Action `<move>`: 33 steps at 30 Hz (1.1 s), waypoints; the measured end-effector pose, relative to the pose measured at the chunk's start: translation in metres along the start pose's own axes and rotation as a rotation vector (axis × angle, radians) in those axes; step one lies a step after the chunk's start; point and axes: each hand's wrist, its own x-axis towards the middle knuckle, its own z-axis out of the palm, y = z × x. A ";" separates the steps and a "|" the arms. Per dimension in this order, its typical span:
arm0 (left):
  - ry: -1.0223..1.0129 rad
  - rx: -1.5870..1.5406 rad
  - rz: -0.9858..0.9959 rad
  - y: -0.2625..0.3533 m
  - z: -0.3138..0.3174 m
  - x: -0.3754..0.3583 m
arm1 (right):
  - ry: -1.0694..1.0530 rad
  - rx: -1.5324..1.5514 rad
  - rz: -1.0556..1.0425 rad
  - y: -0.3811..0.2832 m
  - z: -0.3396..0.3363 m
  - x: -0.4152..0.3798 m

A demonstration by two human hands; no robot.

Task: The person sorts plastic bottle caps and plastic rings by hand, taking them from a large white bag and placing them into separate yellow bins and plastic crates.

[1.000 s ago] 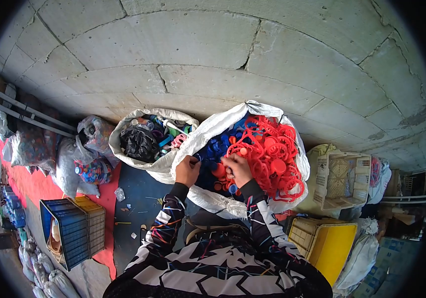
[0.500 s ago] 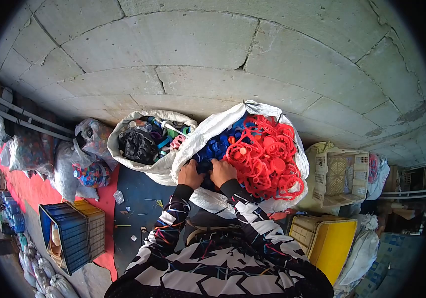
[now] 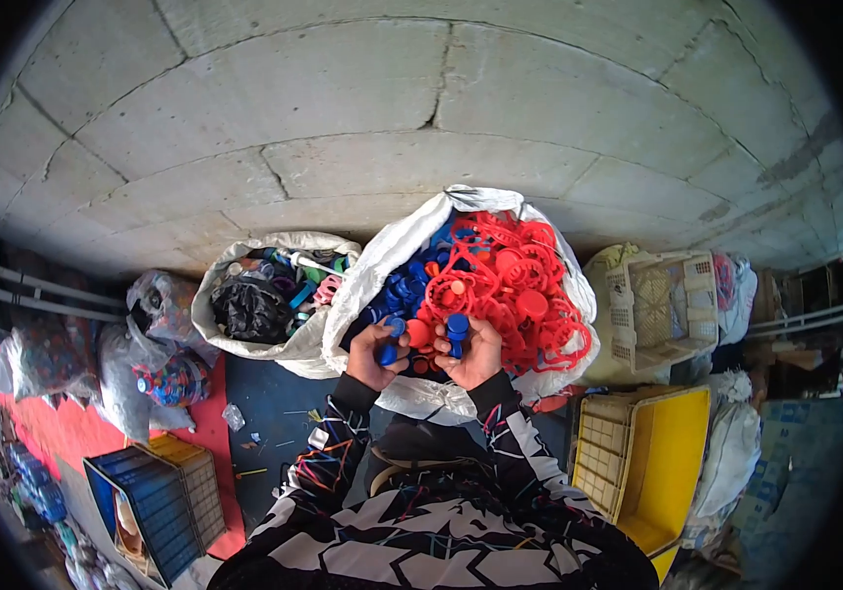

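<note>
blue caps (image 3: 457,327) at the centre of the frame, now raised in both hands (half a second ago the hands were down among them): left fingers curled round some (image 3: 378,357), right fingers pinching others (image 3: 470,353). beneath, a white sack (image 3: 419,395) holds red plastic pieces (image 3: 531,305); a smaller sack (image 3: 295,352) stands left.

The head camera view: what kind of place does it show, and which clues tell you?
Probably a plastics sorting or recycling area. A white sack holds red and blue plastic pieces, a smaller sack holds mixed scraps, and a clear bag bulges with coloured bits.
</note>
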 end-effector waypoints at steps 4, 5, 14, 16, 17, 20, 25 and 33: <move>-0.123 -0.083 -0.101 -0.025 0.014 0.014 | -0.036 0.044 -0.152 0.002 0.002 -0.029; -0.053 0.053 -0.092 -0.032 0.021 0.016 | -0.056 0.050 -0.193 0.002 -0.003 -0.036; 0.055 0.381 -0.156 -0.099 0.054 0.040 | 0.158 -0.256 -0.393 -0.015 -0.021 -0.094; 0.063 0.454 -0.222 -0.114 0.073 0.033 | 0.277 -0.483 -0.427 -0.020 -0.038 -0.104; 0.110 0.513 -0.206 -0.126 0.086 0.028 | 0.290 -0.647 -0.443 -0.024 -0.044 -0.113; 0.051 0.792 -0.069 -0.165 0.095 0.019 | 0.283 -0.930 -0.566 -0.027 -0.056 -0.146; 0.019 0.867 -0.106 -0.230 0.113 0.007 | 0.432 -1.512 -0.926 -0.024 -0.081 -0.218; -0.339 1.286 -0.255 -0.378 0.127 -0.031 | 0.657 -1.529 -1.029 0.001 -0.159 -0.384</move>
